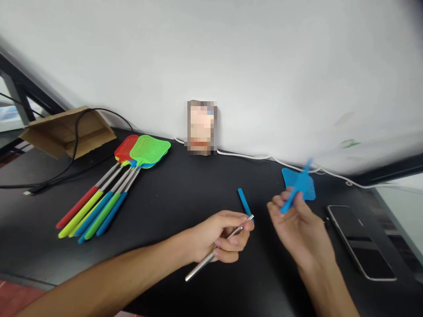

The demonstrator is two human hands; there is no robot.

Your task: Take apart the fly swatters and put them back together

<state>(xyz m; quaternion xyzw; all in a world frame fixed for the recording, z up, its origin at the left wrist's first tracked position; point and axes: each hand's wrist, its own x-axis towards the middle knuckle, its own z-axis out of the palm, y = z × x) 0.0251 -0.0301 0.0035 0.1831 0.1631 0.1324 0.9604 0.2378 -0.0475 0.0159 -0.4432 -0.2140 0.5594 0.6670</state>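
Observation:
My left hand [228, 235] grips a thin silver metal tube [201, 267], which slants up to the right with its narrow end at the fingertips. Between the fingers and thumb of my right hand [302, 229] is a blue plastic piece [297, 187], apparently a fly swatter head turned nearly edge-on and blurred by motion. Just behind it a blue mesh swatter head [309, 187] lies on the black table, partly covered. A blue handle grip [244, 201] rests beyond my left fingertips, its near end hidden by them.
Several fly swatters [150, 149] in red, yellow, green and blue lie bundled at the left. Behind them are an open cardboard box [72, 132] and a black cable [76, 125]. A pixelated box [202, 127] leans on the wall. A phone [361, 242] lies at the right.

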